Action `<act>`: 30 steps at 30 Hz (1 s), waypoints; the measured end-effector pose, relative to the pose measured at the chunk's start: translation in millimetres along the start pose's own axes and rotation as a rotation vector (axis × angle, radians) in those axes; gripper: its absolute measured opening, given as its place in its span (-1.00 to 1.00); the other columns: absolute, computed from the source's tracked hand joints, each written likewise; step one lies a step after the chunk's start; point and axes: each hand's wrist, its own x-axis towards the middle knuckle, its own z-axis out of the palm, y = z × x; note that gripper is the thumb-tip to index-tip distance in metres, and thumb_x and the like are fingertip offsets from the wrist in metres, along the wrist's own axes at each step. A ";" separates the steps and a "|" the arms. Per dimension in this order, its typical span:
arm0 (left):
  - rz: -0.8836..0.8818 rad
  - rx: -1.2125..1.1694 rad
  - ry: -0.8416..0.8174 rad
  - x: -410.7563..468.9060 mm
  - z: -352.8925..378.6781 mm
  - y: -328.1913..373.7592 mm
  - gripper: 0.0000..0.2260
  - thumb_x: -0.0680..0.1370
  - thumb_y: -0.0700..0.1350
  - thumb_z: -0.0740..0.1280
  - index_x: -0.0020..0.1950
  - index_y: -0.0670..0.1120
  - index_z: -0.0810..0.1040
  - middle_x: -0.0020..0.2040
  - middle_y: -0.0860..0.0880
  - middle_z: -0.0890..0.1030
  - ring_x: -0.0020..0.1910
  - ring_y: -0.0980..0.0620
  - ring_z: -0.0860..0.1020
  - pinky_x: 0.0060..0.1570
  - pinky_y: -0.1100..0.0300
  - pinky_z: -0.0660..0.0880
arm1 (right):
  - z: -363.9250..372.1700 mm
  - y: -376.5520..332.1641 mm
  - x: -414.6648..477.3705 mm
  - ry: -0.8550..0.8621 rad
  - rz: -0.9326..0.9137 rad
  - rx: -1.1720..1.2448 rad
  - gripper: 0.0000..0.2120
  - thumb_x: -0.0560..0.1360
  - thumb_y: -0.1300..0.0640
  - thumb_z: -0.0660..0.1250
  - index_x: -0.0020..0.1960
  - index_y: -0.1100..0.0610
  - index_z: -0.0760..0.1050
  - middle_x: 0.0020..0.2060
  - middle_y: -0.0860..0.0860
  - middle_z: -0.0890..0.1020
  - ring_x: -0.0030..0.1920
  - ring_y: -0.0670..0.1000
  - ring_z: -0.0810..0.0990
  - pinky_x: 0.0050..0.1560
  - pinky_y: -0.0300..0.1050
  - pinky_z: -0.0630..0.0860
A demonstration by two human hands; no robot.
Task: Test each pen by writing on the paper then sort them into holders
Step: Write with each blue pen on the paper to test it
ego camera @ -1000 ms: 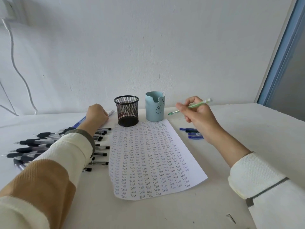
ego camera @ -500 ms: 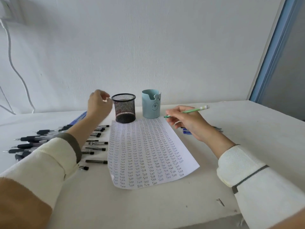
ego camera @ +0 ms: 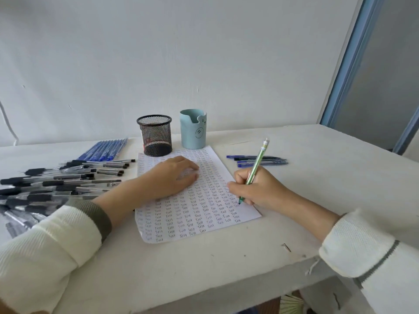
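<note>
Rightward, perhaps four blue pens (ego camera: 258, 160).

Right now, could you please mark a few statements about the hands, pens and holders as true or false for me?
1. The right hand grips a green pen with its tip down on the paper. True.
2. The left hand holds a black pen. False: it lies flat on the paper, holding nothing.
3. The black mesh holder stands left of the light blue holder. True.
4. The blue pens right of the paper stand in a holder. False: they lie on the table.
</note>
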 end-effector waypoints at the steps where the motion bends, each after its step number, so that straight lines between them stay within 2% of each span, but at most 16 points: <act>1: 0.002 0.010 0.004 -0.1 1.5 -1.4 -0.65 0.60 0.19 0.18 0.33 0.11 0.47 0.36 0.09 0.44 0.33 0.06 0.42 0.40 0.02 0.32 | 0.1 1.1 -1.8 0.008 -0.002 0.011 -0.49 0.48 0.30 0.36 -0.51 0.04 0.18 -0.54 -0.03 0.25 -0.53 -0.05 0.32 -0.45 -0.23 0.33; 5: 0.014 0.007 0.024 -0.4 4.9 -3.5 -0.64 0.60 0.20 0.17 0.33 0.12 0.48 0.36 0.08 0.45 0.32 0.04 0.44 0.38 -0.01 0.35 | 4.3 -0.5 -4.3 0.022 -0.018 0.004 -0.49 0.45 0.32 0.35 -0.51 0.05 0.16 -0.52 0.03 0.22 -0.52 -0.02 0.27 -0.45 -0.22 0.29; 11: 0.010 0.002 0.025 -1.3 5.6 -3.9 -0.66 0.61 0.17 0.18 0.34 0.12 0.47 0.37 0.08 0.44 0.34 0.04 0.43 0.38 -0.02 0.34 | 7.1 0.6 -6.4 -0.021 -0.052 -0.039 -0.50 0.47 0.28 0.38 -0.49 0.06 0.18 -0.59 -0.05 0.24 -0.56 -0.06 0.25 -0.50 -0.31 0.26; 15: 0.003 0.002 0.024 -1.3 6.0 -3.2 -0.66 0.61 0.18 0.18 0.34 0.12 0.47 0.37 0.08 0.44 0.34 0.04 0.42 0.39 -0.03 0.33 | 6.5 0.6 -6.3 -0.030 -0.060 -0.010 -0.51 0.46 0.36 0.36 -0.46 0.08 0.15 -0.60 -0.14 0.22 -0.57 -0.10 0.22 -0.49 -0.31 0.25; 23: 0.000 -0.009 0.019 -1.6 6.6 -4.9 -0.67 0.61 0.17 0.18 0.34 0.12 0.47 0.37 0.09 0.44 0.34 0.02 0.43 0.38 -0.05 0.33 | 5.8 -0.1 -6.7 -0.051 -0.021 -0.030 -0.52 0.45 0.36 0.35 -0.46 0.10 0.15 -0.58 -0.08 0.19 -0.58 -0.07 0.22 -0.56 -0.34 0.16; 30: 0.002 -0.011 0.018 -2.2 6.4 -5.0 -0.66 0.61 0.17 0.18 0.34 0.12 0.47 0.37 0.09 0.44 0.34 0.03 0.43 0.38 -0.04 0.34 | 5.3 2.1 -4.5 -0.054 -0.041 0.011 -0.50 0.43 0.38 0.36 -0.48 0.07 0.15 -0.53 -0.04 0.23 -0.55 -0.09 0.24 -0.51 -0.29 0.22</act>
